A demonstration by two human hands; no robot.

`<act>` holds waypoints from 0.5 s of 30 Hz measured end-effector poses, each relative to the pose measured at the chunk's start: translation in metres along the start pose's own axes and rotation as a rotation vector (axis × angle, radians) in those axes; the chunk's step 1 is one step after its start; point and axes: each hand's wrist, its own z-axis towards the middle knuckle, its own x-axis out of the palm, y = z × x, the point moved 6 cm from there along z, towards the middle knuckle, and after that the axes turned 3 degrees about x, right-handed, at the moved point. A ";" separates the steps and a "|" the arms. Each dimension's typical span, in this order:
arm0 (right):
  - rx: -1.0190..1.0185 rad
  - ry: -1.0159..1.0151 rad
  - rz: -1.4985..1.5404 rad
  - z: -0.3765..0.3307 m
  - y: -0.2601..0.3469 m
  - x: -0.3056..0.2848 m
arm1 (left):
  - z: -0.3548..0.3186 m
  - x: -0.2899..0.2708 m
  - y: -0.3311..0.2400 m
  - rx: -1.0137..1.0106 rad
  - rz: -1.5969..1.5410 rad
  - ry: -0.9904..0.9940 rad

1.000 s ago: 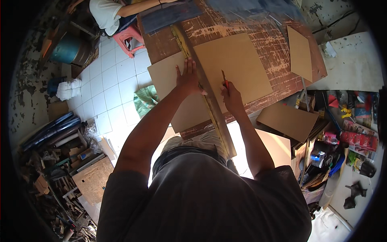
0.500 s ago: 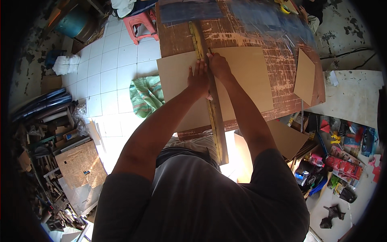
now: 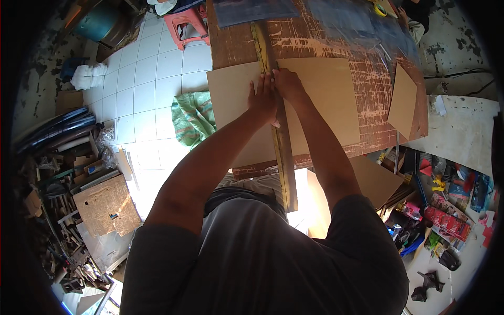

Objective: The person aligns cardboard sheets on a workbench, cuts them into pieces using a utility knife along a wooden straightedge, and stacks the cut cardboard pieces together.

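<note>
A brown flat board lies on the worn red-brown table. Across it, running toward me and past the table's near edge, is a long narrow straight bar with a yellowish, worn edge. My left hand rests flat on the bar, fingers stretched out and pressing it against the board. Just beyond, at the bar's right side, my right hand is closed with its fingers bunched low over the board. Whatever it grips is too small and hidden to name.
A smaller brown board piece lies at the table's right. Dark plastic sheets cover its far side. A green cloth hangs left of the table, and a red stool stands beyond. Scrap wood is piled at left.
My right hand has slid slightly nearer along the bar's right side. The left hand keeps its place on the bar. The whole view has shifted a little.
</note>
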 end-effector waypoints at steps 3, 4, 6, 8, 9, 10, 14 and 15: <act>-0.113 0.086 -0.123 -0.033 0.011 -0.004 | -0.004 0.000 0.004 -0.003 0.011 -0.013; -0.109 0.076 -0.086 -0.043 0.006 -0.004 | -0.005 -0.002 0.002 0.004 0.030 -0.001; -0.100 0.060 -0.055 -0.062 -0.010 -0.001 | -0.003 -0.004 -0.002 0.019 0.047 0.007; 0.068 0.039 0.000 -0.082 -0.037 0.009 | 0.001 -0.001 -0.003 0.011 0.045 0.005; 0.068 0.056 0.002 -0.098 -0.037 0.012 | -0.001 0.000 0.000 0.004 0.041 0.007; 0.069 0.073 0.005 -0.115 -0.038 0.014 | -0.002 0.001 0.003 -0.001 0.041 0.011; 0.200 0.198 -0.050 -0.189 -0.050 0.013 | -0.006 0.001 0.005 -0.004 0.040 -0.009; 0.193 0.179 -0.060 -0.206 -0.063 0.019 | -0.005 -0.001 0.002 0.003 0.038 -0.008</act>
